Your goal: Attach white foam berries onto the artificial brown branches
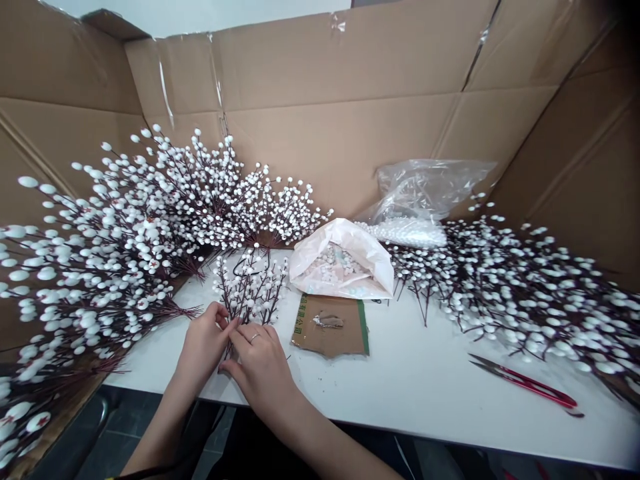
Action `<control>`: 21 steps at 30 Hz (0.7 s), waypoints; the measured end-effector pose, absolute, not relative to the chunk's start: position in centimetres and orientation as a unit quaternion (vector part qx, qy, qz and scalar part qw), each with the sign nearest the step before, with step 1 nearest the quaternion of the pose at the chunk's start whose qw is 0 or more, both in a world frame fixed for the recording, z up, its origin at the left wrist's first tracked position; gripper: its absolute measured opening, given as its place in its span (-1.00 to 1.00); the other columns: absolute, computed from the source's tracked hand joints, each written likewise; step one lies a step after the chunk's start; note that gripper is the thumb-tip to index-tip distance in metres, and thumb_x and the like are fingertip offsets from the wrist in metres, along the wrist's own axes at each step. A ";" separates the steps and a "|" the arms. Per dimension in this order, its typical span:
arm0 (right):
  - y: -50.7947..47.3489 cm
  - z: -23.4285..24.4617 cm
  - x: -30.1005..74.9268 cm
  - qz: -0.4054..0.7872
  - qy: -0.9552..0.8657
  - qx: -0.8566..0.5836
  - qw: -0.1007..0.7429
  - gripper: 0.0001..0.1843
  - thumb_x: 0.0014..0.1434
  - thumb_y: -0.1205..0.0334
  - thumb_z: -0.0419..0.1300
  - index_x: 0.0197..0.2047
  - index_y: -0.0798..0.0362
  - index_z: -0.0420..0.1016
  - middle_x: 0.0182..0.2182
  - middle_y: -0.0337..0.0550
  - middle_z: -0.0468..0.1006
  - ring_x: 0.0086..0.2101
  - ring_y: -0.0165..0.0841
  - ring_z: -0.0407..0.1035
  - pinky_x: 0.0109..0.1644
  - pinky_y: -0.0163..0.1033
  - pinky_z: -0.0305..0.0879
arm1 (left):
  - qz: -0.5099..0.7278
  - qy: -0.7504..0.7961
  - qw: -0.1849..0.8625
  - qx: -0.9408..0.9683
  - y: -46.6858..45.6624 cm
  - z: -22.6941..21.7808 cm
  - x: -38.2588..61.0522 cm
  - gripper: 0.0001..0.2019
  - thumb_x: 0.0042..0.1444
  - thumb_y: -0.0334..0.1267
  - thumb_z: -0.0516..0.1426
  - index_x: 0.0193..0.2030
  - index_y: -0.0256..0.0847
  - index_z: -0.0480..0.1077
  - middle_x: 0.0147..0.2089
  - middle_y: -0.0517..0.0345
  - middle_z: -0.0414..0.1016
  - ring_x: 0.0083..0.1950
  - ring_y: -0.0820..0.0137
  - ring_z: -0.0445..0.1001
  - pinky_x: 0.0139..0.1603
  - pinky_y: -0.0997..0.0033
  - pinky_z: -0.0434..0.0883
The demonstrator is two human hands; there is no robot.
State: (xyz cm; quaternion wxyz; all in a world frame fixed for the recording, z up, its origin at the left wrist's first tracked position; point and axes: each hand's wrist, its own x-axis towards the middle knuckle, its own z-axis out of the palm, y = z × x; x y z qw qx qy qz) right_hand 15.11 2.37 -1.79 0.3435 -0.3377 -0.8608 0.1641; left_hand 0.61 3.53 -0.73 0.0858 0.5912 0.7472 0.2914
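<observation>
A small bunch of dark twigs tipped with white beads lies on the white table near its front edge. My left hand and my right hand are both pinched on the stems at the base of this bunch. A ring shows on a finger of my right hand. Both hands sit close together, fingers closed on the stems.
A large heap of beaded branches fills the left, another heap the right. An open white bag of beads, a clear plastic bag, a cardboard scrap and red snips lie on the table. Cardboard walls surround it.
</observation>
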 end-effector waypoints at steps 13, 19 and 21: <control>2.4 -0.7 14.2 0.098 -0.886 -0.312 0.329 -0.64 0.17 0.06 0.17 -0.07 0.14 0.37 -0.18 -0.05 0.48 -0.12 -0.23 0.29 -0.05 -0.13 0.20 | 0.272 0.758 0.076 0.589 2.4 -0.6 -1.5 -0.85 0.07 -0.15 -0.01 -0.29 -0.14 0.26 -0.32 0.13 0.51 -0.37 0.32 0.48 -0.34 0.43 0.29; 2.2 -1.4 12.7 0.059 -0.899 -0.318 0.296 -0.47 0.18 -0.05 0.11 0.04 0.21 0.30 -0.13 0.05 0.46 -0.12 -0.16 0.28 -0.03 -0.04 0.21 | 0.214 0.761 0.101 0.604 2.2 -1.0 -2.3 -0.85 0.11 -0.17 -0.05 -0.31 -0.12 0.29 -0.38 0.17 0.51 -0.38 0.32 0.48 -0.36 0.44 0.25; 2.0 -1.3 13.1 0.072 -0.897 -0.314 0.303 -0.37 0.15 -0.09 0.13 0.13 0.19 0.22 -0.10 0.04 0.45 -0.10 -0.16 0.28 -0.01 -0.04 0.22 | 0.210 0.763 0.096 0.604 2.1 -1.0 -2.4 -0.83 0.13 -0.16 -0.07 -0.31 -0.11 0.29 -0.38 0.17 0.51 -0.36 0.30 0.48 -0.35 0.44 0.24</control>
